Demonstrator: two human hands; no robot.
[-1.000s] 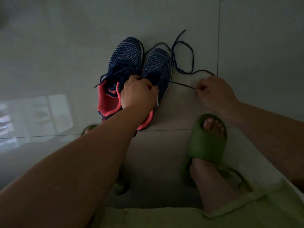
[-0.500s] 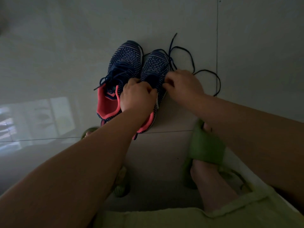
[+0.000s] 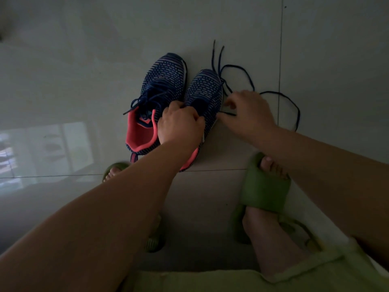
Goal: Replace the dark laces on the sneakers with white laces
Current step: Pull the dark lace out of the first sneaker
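Sneakers (image 3: 168, 98) show no readable branding; left hand (image 3: 179, 125) grip clasps right sneaker (image 3: 205, 98), right hand (image 3: 250, 114) pinches dark lace (image 3: 280, 95).

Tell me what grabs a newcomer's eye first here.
Two navy knit sneakers with coral lining stand side by side mid-floor; the left sneaker is laced. The left hand grips the right sneaker, while the right hand pinches its dark lace, sprawled loose on the tiles. Green slides sit below.
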